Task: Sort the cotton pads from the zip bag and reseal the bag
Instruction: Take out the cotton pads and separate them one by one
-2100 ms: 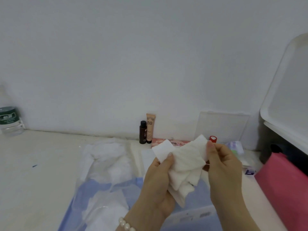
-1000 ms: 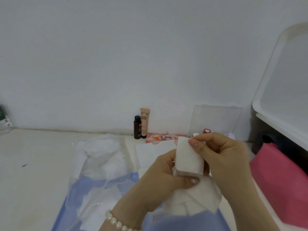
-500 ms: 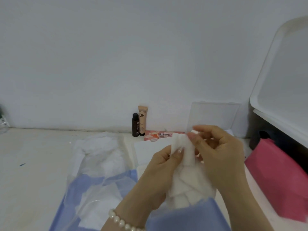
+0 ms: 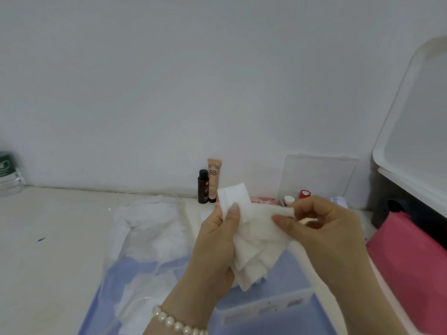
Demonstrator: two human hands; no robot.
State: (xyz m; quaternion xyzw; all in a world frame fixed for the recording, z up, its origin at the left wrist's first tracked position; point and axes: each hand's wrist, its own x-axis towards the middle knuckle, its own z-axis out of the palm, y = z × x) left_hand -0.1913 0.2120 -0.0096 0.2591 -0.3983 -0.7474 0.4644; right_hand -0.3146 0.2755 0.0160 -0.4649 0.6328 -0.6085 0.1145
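Since half a second ago the hands have drawn apart, spreading the bunch of soft white square cotton pads (image 4: pixel 256 240) wider above the blue-and-clear plastic zip bag (image 4: pixel 150 240) on the table; separating looks underway, resealing not yet begun. The left hand (image 4: pixel 217 240) grips the fanned pads, thumb pressing one upright. The right hand (image 4: pixel 324 228) pinches another, stretched rightward.

The left hand (image 4: pixel 219 240) grips a bunch of cotton pads (image 4: pixel 256 240) while the right hand (image 4: pixel 324 228) pinches one pad's edge.
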